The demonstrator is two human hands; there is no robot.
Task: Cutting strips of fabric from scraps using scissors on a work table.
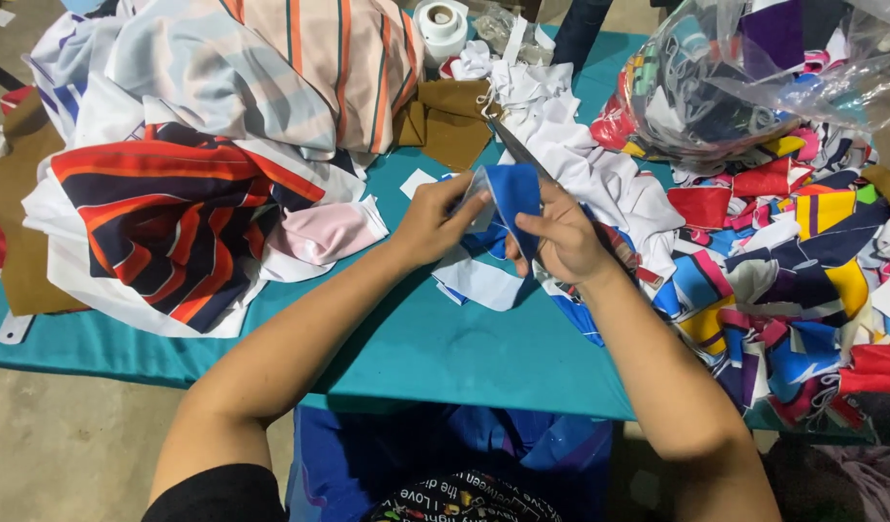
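My left hand (433,220) pinches the left edge of a small blue and white fabric piece (510,198) held above the teal table (435,348). My right hand (564,240) grips scissors (518,147), whose long blade points up and away past the fabric toward the back of the table; its fingers also touch the blue piece. More blue and white offcuts (479,280) lie just under both hands.
A pile of striped cloth (184,193) covers the table's left. Colourful scraps (793,280) heap at the right, under a clear plastic bag (744,77) of more. White scraps (580,155), brown cloth (450,121) and a white tape roll (442,27) sit behind.
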